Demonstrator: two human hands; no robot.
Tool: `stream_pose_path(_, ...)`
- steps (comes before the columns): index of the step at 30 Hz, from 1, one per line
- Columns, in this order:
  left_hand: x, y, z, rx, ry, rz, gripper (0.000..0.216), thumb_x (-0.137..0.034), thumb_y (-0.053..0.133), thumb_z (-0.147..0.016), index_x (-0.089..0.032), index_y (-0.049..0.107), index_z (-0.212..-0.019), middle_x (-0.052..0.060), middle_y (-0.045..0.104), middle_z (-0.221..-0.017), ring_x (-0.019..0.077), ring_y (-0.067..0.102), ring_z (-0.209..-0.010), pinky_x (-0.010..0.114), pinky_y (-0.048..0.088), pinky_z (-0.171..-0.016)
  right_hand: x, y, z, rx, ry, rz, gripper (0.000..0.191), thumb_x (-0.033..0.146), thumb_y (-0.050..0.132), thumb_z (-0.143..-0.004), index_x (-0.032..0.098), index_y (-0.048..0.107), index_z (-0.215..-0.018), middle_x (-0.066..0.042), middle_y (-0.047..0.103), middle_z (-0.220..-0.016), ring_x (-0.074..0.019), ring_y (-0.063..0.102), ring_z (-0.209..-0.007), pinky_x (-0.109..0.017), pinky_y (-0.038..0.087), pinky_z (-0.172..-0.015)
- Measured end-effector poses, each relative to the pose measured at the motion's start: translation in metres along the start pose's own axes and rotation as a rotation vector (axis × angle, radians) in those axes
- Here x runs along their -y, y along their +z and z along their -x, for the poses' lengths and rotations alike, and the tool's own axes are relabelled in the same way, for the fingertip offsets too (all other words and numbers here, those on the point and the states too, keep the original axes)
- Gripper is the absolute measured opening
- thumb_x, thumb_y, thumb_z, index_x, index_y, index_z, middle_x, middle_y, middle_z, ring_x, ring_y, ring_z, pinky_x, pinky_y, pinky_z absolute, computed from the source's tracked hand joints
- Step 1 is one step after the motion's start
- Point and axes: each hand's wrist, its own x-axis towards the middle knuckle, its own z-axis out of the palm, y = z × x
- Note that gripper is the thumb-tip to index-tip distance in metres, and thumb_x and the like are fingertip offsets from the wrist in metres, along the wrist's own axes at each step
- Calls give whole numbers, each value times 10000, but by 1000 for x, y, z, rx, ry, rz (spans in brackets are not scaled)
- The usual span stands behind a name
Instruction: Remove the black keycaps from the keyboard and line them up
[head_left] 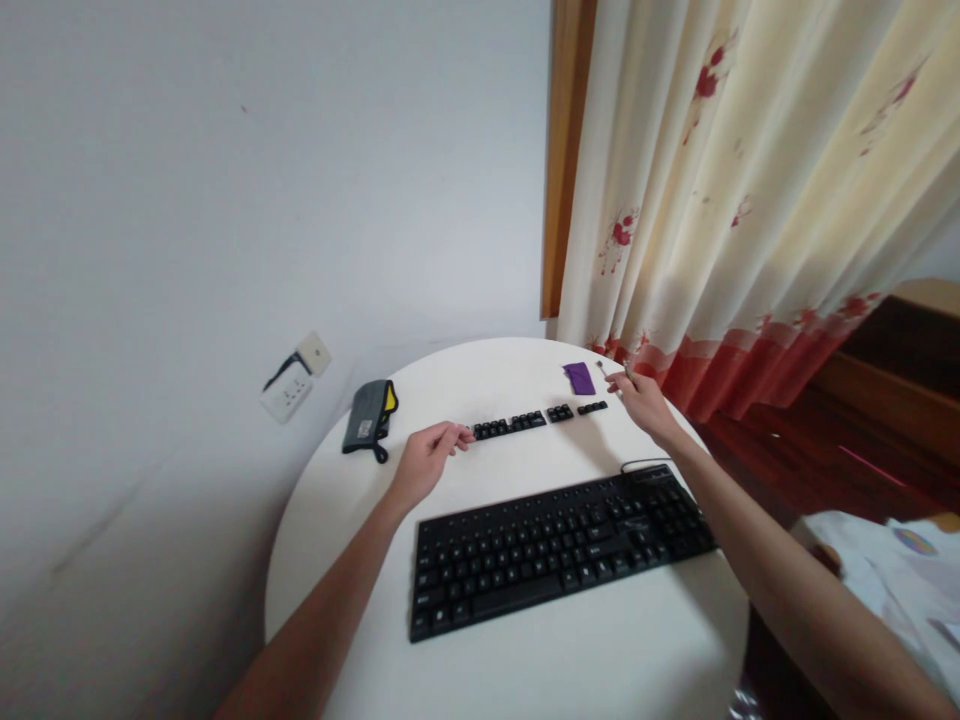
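A black keyboard [555, 545] lies on a round white table [480, 395], close to me. Beyond it a row of loose black keycaps [510, 425] runs left to right, with two smaller groups [559, 412] to its right. My left hand [429, 458] rests at the left end of that row, fingers curled with the fingertips touching the keycaps. My right hand [637, 398] reaches past the right end of the row, fingers pinched on a small metal tool [604, 369]. A purple cloth [579, 377] lies just left of that tool.
A grey and yellow pouch [369, 415] sits at the table's left rim. A wall socket with a plugged cable [289, 390] is on the white wall. A cream curtain with red flowers [750, 200] hangs behind the table, beside dark wooden furniture [862, 410].
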Motion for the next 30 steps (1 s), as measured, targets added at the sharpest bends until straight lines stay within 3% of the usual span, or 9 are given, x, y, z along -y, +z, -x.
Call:
stream_pose_path(4, -8, -14, -3, -1, -36, 16, 352, -423, 497, -915, -130, 669, -1009, 97, 723, -933, 176, 664, -814, 272, 512, -718, 43, 9, 34, 73, 14, -395, 494, 495, 387, -903, 106, 683, -972, -87, 671, -765, -145, 525, -575, -258, 409, -531)
stream_pose_path(7, -21, -20, 5, 98, -38, -47, 296, -386, 553, -889, -153, 686, -1014, 87, 721, -989, 191, 659, -912, 291, 505, -814, 70, 15, 55, 104, -1, -523, 495, 518, 381, -919, 122, 678, -895, -89, 662, -789, -167, 571, -682, -280, 451, -631)
stream_pose_path(10, -27, -22, 26, 154, -47, -168, 235, -344, 577, -875, -181, 710, -979, 59, 713, -994, 182, 646, -904, 267, 490, -773, 87, 21, 70, 121, -65, -522, 512, 516, 334, -947, 146, 683, -891, -75, 649, -811, -179, 579, -773, -293, 447, -724)
stream_pose_path(15, -19, -23, 85, 186, -64, -270, 167, -275, 599, -861, -192, 731, -923, 41, 686, -882, 147, 610, -776, 235, 455, -672, 102, 34, 91, 166, -48, -432, 551, 536, 298, -951, 161, 699, -913, -24, 545, -679, -149, 481, -606, -266, 385, -562)
stream_pose_path(20, -7, -23, 134, 114, -164, -269, 165, -238, 620, -844, -208, 733, -960, 44, 655, -913, 150, 596, -796, 243, 463, -695, 116, 53, 111, 339, -32, -483, 470, 516, 373, -935, 161, 681, -924, 16, 452, -598, -139, 458, -576, -253, 379, -543)
stream_pose_path(24, -3, -18, 149, 101, -216, -202, 179, -233, 660, -811, -216, 734, -973, 45, 611, -953, 157, 586, -850, 240, 477, -711, 126, 68, 123, 427, -21, -484, 439, 501, 399, -924, 155, 668, -889, 12, 486, -614, -144, 505, -604, -254, 410, -575)
stream_pose_path(30, -1, -14, 148, 101, -277, -126, 209, -220, 710, -756, -205, 741, -963, 42, 577, -943, 150, 574, -803, 252, 497, -703, 125, 87, 137, 538, -34, -469, 405, 456, 398, -930, 160, 671, -889, 16, 506, -611, -144, 527, -591, -260, 419, -581)
